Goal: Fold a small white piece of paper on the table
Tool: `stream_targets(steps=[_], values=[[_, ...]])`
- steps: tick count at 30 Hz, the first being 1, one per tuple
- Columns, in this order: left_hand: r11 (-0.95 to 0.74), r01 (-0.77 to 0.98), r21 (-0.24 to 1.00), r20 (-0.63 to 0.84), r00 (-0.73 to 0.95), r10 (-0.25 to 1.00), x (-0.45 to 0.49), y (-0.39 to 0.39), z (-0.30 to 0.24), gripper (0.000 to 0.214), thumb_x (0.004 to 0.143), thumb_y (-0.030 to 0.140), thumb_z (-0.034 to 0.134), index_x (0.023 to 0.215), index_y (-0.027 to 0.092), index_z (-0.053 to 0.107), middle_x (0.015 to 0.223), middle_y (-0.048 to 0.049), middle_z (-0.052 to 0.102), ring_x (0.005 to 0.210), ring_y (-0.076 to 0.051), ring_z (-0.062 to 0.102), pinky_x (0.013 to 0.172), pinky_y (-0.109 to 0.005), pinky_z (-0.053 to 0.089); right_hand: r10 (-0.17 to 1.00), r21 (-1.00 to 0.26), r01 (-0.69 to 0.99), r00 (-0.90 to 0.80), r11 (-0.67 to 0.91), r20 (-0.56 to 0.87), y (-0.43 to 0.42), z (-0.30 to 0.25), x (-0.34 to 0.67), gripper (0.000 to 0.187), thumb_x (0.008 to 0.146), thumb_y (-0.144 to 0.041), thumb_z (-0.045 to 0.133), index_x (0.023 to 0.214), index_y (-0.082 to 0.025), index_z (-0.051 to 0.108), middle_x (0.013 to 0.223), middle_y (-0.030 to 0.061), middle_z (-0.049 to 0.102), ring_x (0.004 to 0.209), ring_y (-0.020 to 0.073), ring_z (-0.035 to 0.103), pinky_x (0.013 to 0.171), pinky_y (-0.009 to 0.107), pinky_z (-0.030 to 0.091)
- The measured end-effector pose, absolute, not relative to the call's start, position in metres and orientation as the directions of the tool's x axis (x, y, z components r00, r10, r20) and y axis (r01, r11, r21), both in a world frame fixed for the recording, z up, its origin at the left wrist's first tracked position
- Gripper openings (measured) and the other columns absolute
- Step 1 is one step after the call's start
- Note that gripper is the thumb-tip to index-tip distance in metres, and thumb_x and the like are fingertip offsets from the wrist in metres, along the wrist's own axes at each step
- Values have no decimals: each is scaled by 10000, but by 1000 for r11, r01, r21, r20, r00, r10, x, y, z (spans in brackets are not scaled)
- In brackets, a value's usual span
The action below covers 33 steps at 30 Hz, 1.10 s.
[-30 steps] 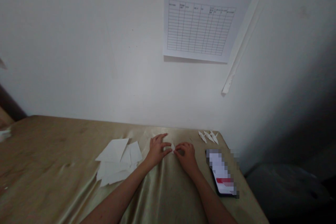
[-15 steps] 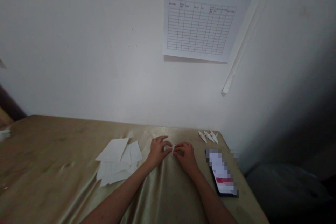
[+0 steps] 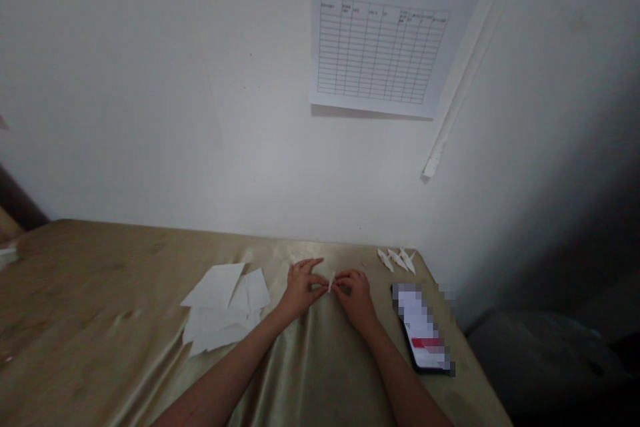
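A small folded piece of white paper (image 3: 331,280) stands between my two hands on the tan cloth-covered table (image 3: 100,293). My left hand (image 3: 301,288) pinches its left side with thumb and fingers, while the other fingers stretch forward. My right hand (image 3: 354,292) pinches its right side, fingers curled. Both forearms reach in from the bottom edge.
A loose pile of white paper sheets (image 3: 225,307) lies left of my hands. Three small folded paper figures (image 3: 397,259) sit by the far right corner. A phone (image 3: 423,333) lies to the right, near the table's edge. A printed table sheet (image 3: 383,47) hangs on the wall.
My hands have drawn slightly closer together around the small paper, which now stands narrower and more upright. Everything else on the table is where it was.
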<state>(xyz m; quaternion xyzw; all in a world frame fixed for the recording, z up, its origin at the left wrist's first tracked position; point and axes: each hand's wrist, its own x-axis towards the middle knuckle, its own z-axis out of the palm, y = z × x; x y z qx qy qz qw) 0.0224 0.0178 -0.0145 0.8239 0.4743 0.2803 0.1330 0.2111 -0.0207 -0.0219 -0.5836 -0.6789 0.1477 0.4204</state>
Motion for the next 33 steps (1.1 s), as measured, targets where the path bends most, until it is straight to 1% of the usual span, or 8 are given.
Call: stream_targets(steps=[11, 16, 21, 24, 29, 33], values=[[-485, 703, 520, 306, 377, 874, 23, 15, -9, 96, 779, 411, 831, 853, 351, 838, 1533, -17, 537, 1406, -347, 437, 1192, -622, 283, 909, -717, 632, 45, 296, 415, -18, -27, 212, 33, 808, -276, 772, 806, -271, 804, 1005, 49, 747, 1064, 237, 608, 1017, 408, 426], [-494, 697, 519, 296, 395, 869, 22, 15, -9, 70, 775, 385, 840, 840, 359, 835, 1563, 7, 508, 1422, -338, 422, 1196, -621, 274, 914, -724, 624, 36, 295, 404, -17, -28, 213, 39, 808, -272, 768, 813, -268, 806, 1009, 56, 747, 1064, 242, 607, 1026, 419, 418], [-502, 690, 521, 313, 393, 865, 22, 16, -8, 56, 767, 365, 840, 819, 345, 834, 1574, 19, 497, 1400, -345, 442, 1181, -617, 296, 917, -728, 617, 27, 297, 398, -18, -27, 213, 69, 833, -251, 730, 824, -258, 798, 1028, 55, 741, 1083, 241, 592, 1040, 420, 401], [-496, 691, 525, 303, 392, 868, 22, 16, -8, 79, 755, 324, 841, 833, 335, 833, 1578, 16, 493, 1391, -341, 453, 1180, -609, 301, 917, -725, 622, 29, 295, 398, -19, -27, 213, 78, 823, -211, 719, 816, -250, 787, 1037, 50, 735, 1088, 236, 583, 1038, 410, 397], [-441, 717, 540, 258, 358, 897, 23, 17, -12, 105, 747, 236, 807, 827, 305, 818, 1587, 3, 481, 1414, -337, 439, 1200, -609, 268, 914, -699, 650, 17, 298, 406, -21, -25, 210, 95, 802, -165, 716, 777, -243, 764, 1047, 47, 724, 1107, 242, 567, 1049, 411, 383], [-464, 696, 548, 290, 362, 886, 23, 21, -20, 122, 754, 262, 794, 865, 310, 807, 1571, 2, 499, 1406, -326, 446, 1201, -609, 263, 901, -676, 666, 14, 314, 433, -21, -23, 209, 101, 813, -150, 706, 803, -237, 756, 1064, 58, 707, 1123, 252, 549, 1040, 417, 388]])
